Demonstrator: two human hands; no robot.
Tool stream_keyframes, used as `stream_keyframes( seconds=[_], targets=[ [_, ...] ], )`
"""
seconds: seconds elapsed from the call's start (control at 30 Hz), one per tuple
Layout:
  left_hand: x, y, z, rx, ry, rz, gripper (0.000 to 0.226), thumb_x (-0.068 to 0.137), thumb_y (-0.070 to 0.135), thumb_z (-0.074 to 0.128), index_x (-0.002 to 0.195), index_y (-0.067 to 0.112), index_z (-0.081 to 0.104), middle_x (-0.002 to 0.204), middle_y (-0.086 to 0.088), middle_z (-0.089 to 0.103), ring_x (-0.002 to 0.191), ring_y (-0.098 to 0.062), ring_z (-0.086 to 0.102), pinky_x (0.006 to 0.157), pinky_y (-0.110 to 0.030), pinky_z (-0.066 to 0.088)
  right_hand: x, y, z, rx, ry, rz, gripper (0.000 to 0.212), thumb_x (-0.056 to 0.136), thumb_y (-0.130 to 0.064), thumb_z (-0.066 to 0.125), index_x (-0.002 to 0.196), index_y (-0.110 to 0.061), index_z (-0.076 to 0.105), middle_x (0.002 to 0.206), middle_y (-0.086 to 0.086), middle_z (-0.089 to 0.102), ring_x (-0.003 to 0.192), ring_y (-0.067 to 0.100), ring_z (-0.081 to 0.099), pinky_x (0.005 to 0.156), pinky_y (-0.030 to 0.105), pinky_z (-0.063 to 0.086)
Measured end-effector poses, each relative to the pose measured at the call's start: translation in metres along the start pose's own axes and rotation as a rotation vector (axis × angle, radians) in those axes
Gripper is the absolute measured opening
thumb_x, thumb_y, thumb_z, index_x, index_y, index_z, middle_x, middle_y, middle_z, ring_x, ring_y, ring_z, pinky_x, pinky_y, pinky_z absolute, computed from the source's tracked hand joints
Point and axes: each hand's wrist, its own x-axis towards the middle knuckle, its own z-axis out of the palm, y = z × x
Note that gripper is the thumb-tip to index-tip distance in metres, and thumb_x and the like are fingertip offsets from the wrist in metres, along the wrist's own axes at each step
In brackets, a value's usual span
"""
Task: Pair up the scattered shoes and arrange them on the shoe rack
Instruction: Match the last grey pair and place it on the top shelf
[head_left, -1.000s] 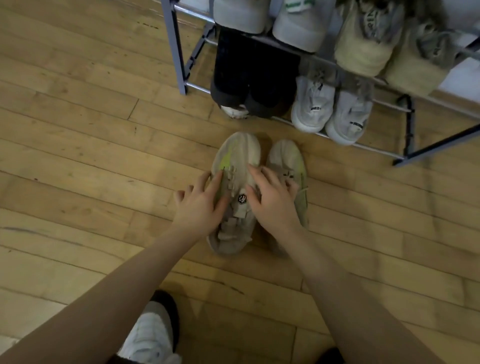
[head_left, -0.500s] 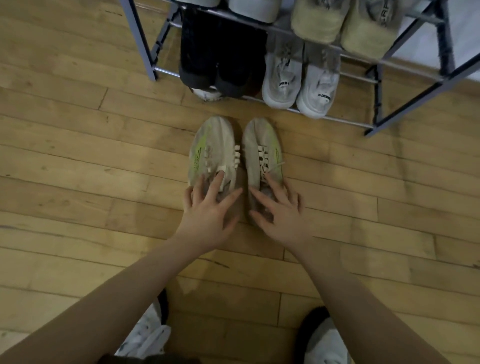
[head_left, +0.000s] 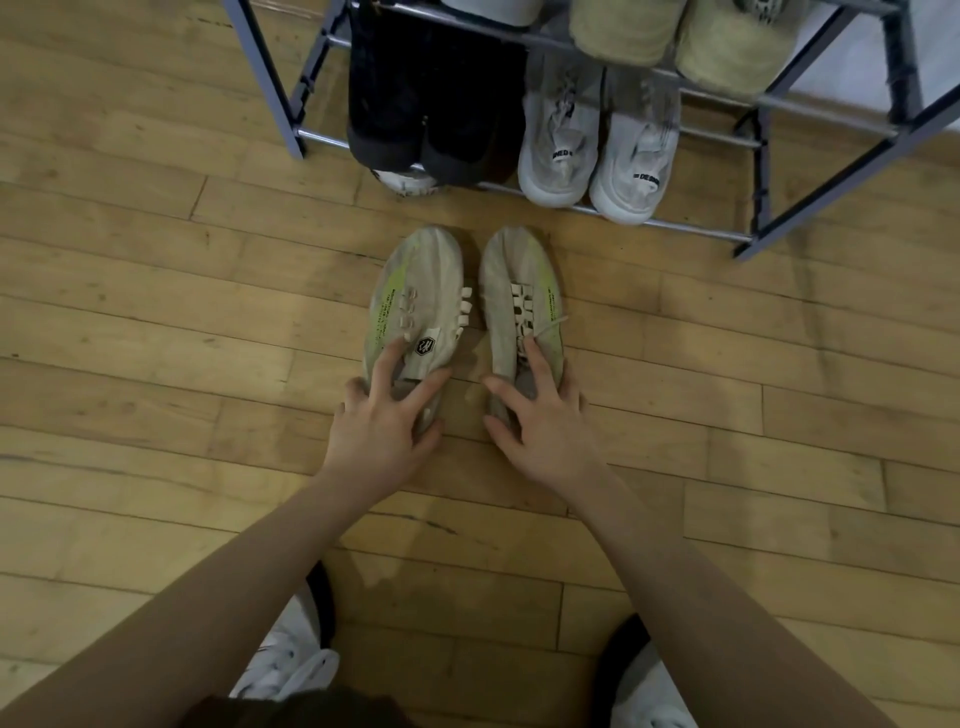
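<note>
Head view: your left hand (head_left: 382, 423) lies over the heel of the left beige mesh sneaker with lime-green stripe (head_left: 418, 312), fingers spread and bent around its collar, gripping it. Your right hand (head_left: 540, 415) grips the heel of the matching right beige sneaker (head_left: 519, 296) likewise, forefinger extended onto the laces. Both sneakers stand side by side on the pale wooden plank floor (head_left: 156, 312), toes toward the grey metal shoe rack (head_left: 769, 104), just short of it. Its bottom tier holds a black pair (head_left: 431, 104) and a white pair (head_left: 597, 140).
</note>
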Motion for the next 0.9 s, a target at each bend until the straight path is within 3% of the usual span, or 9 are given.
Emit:
stream_keyframes(
  seconds=[0.17,0.37,0.57,0.73,0.9],
  targets=[
    [-0.001,-0.003,-0.003,-0.062,0.031,0.026,0.048,0.082,0.038,0.063,0.128,0.036,0.049,0.144,-0.01,0.03,0.098,-0.048,0.048,0.067,-0.054,0.053,0.002,-0.003,-0.002,0.067,-0.033,0.033,0.054,0.087,-0.043,0.057,0.136,-0.035,0.037,0.158,0.001,-0.006,0.134,0.05,0.01,0.105,0.059,0.031],
    [-0.002,-0.002,-0.04,-0.183,0.172,-0.028,0.038,0.083,0.035,0.062,0.121,0.031,0.059,0.134,-0.008,0.046,0.097,-0.043,0.053,0.067,-0.051,0.053,-0.001,-0.031,-0.029,0.242,0.142,0.081,0.047,0.085,-0.039,0.06,0.13,-0.032,0.047,0.156,0.004,0.016,0.126,0.043,0.029,0.1,0.055,0.035],
    [-0.009,-0.003,-0.114,-0.214,0.348,0.008,0.038,0.079,0.03,0.067,0.117,0.03,0.063,0.131,-0.008,0.049,0.096,-0.04,0.056,0.065,-0.044,0.052,-0.004,-0.076,-0.093,0.19,0.199,-0.018,0.05,0.086,-0.044,0.056,0.134,-0.034,0.045,0.154,0.0,0.021,0.13,0.039,0.03,0.101,0.045,0.035],
    [-0.032,-0.011,-0.187,-0.314,0.451,-0.022,0.055,0.073,0.05,0.042,0.12,0.03,0.061,0.134,-0.006,0.044,0.104,-0.035,0.054,0.076,-0.045,0.052,-0.02,-0.121,-0.157,0.19,0.32,-0.102,0.05,0.087,-0.043,0.056,0.135,-0.035,0.044,0.155,-0.004,0.021,0.131,0.036,0.03,0.098,0.044,0.038],
    [-0.063,-0.001,-0.258,-0.321,0.584,0.033,0.057,0.071,0.053,0.041,0.12,0.031,0.061,0.135,-0.008,0.042,0.098,-0.034,0.058,0.072,-0.045,0.052,-0.047,-0.161,-0.22,0.188,0.53,-0.198,0.043,0.087,-0.043,0.056,0.13,-0.037,0.051,0.15,-0.002,0.033,0.127,0.034,0.036,0.094,0.045,0.044]
  ],
)
